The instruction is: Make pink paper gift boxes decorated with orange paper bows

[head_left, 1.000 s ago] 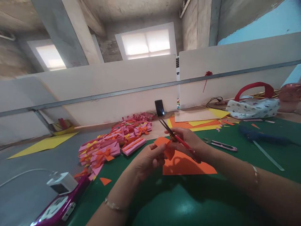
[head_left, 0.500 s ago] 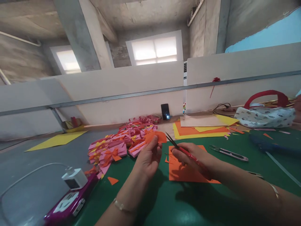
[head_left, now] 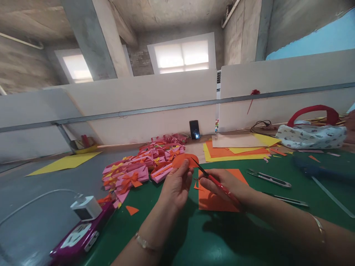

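Between the thumb and fingers of my left hand (head_left: 177,184) is a small orange paper piece (head_left: 181,160) with a rounded edge, raised above the table. My right hand (head_left: 226,186) is closed on red-handled scissors (head_left: 219,184). Their dark blades point up and left and reach the right edge of the paper piece; whether they are cutting cannot be made out. Below my right hand an orange paper sheet (head_left: 215,201) lies flat on the green mat (head_left: 177,247), with small orange scraps at its left edge.
Pink and orange folded paper pieces (head_left: 135,175) are heaped at left. A purple power strip (head_left: 74,242) with a white charger (head_left: 86,208) lies front left. Thread snips (head_left: 270,179) and a knife (head_left: 290,200) lie at right. A phone (head_left: 194,129) leans against the partition.
The scissors' blades have moved left to the orange paper piece, which has turned slightly in my left hand. The view has shifted a little, and more of the knife at right shows.
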A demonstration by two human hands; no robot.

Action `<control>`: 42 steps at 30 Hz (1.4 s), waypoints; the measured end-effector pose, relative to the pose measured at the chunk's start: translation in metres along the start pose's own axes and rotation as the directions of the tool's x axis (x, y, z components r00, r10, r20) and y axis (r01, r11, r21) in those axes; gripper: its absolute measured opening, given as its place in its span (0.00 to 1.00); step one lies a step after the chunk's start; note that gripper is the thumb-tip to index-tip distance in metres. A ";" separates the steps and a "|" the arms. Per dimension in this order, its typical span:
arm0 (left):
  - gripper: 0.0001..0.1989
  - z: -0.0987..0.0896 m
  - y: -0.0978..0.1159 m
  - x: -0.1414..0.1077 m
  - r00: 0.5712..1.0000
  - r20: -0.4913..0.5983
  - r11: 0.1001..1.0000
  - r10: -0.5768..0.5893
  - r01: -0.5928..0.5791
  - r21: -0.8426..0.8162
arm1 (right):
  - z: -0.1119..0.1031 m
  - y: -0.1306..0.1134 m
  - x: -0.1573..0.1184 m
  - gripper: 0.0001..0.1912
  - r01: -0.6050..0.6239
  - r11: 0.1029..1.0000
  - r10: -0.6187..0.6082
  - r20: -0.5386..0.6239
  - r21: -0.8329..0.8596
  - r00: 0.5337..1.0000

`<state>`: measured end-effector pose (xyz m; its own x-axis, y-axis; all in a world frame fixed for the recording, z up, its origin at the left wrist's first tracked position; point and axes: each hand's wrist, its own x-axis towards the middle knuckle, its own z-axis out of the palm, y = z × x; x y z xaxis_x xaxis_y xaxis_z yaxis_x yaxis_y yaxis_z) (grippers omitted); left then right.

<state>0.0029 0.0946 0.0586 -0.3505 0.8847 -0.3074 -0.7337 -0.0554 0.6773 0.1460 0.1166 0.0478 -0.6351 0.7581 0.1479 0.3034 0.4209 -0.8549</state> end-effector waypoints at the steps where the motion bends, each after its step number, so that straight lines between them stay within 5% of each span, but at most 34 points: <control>1: 0.04 0.000 0.000 0.000 1.000 -0.004 1.000 0.003 -0.003 0.004 | 0.000 0.001 0.000 0.19 0.000 1.000 0.000 -0.004 0.006 1.000; 42: 0.05 -0.001 -0.003 0.000 0.999 0.014 0.999 -0.028 0.028 0.017 | 0.000 0.008 0.002 0.19 0.007 0.997 -0.012 -0.063 -0.076 0.998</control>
<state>0.0041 0.0940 0.0558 -0.3214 0.8922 -0.3173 -0.7333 -0.0225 0.6795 0.1470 0.1219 0.0413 -0.5925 0.7830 0.1893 0.3518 0.4629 -0.8136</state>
